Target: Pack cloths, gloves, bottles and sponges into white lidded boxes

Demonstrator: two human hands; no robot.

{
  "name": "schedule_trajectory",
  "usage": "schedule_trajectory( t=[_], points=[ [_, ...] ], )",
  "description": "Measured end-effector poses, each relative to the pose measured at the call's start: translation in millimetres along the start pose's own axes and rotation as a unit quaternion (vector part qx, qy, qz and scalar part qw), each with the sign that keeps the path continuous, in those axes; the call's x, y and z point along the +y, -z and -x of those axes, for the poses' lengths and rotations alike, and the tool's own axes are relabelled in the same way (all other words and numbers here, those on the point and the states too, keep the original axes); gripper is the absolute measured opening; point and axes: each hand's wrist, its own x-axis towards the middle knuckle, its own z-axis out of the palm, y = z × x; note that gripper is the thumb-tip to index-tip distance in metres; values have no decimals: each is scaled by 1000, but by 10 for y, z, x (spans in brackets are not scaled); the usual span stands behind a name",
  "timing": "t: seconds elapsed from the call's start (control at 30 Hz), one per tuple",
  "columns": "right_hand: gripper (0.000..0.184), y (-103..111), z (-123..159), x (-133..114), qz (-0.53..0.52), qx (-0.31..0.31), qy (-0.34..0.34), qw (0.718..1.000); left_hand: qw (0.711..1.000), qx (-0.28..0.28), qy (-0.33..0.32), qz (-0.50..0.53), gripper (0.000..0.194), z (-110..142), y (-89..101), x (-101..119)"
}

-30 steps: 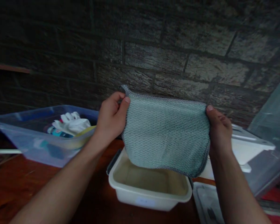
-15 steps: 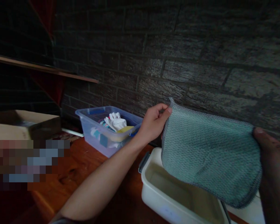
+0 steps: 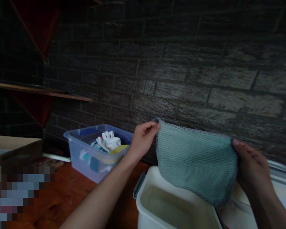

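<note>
A green cleaning cloth (image 3: pixel 196 159) with a dark checked edge hangs stretched between my two hands. My left hand (image 3: pixel 144 136) pinches its upper left corner between thumb and fingers. At the upper right corner, my right hand (image 3: pixel 254 165) grips the edge in the same way. Below the cloth stands a white plastic tub (image 3: pixel 149 203) with grey side clips; the cloth's lower edge overlaps its far part in view. Murky-looking liquid seems to lie inside the tub, though the dim light makes this hard to tell.
A clear plastic bin (image 3: pixel 85 165) at left holds white gloves (image 3: pixel 109 142), a yellow item and bottles. The wooden table (image 3: pixel 62 190) lies beneath. A cardboard box (image 3: pixel 19 149) sits far left, under a wall shelf (image 3: pixel 69 95). A pale lid-like piece (image 3: pixel 280 181) is at right, before the brick wall.
The camera view has tilted up and shifted right, so things appear lower and further left. The cloth stays stretched between both hands, now appearing smaller, and more of my right hand shows.
</note>
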Motion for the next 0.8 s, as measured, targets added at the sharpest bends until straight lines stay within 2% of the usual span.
schedule_trajectory(
  t=[0.1,0.33,0.6,0.7,0.8],
  points=[
    [25,1,26,9,15,-49,14,999,998,24,-26,-44,24,-21,64,-7],
    [26,-26,53,-75,17,-97,41,994,999,46,19,-23,24,-63,162,-83],
    [22,32,59,-180,2,-113,60,992,999,41,16,-1,16,-14,82,35],
    [19,45,90,-222,6,-97,43,994,999,22,37,-9,21,13,41,87],
    [14,29,129,-266,30,-84,59,994,999,-8,44,13,28,23,15,93]
  ],
)
